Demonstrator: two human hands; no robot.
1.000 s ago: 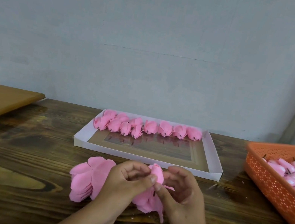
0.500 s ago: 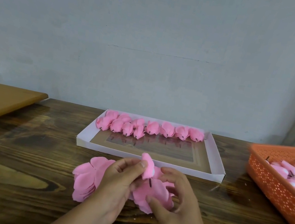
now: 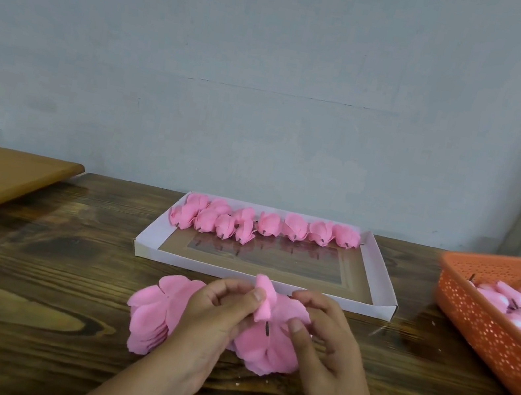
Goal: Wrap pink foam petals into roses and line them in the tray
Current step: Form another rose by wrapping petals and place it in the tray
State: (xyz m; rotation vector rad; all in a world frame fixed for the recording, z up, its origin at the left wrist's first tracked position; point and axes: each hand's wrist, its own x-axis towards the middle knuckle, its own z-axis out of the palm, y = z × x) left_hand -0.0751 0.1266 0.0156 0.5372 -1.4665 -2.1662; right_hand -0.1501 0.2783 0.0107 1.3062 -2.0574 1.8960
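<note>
Nine roses line the tray; left hand pinches a bud.

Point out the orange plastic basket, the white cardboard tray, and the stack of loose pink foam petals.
Orange plastic basket (image 3: 474,318): head view, on its perforated near wall.
White cardboard tray (image 3: 387,282): head view, on its right rim.
Stack of loose pink foam petals (image 3: 155,314): head view, on the top petal.

Both hands curled, fingertips pinching
</note>
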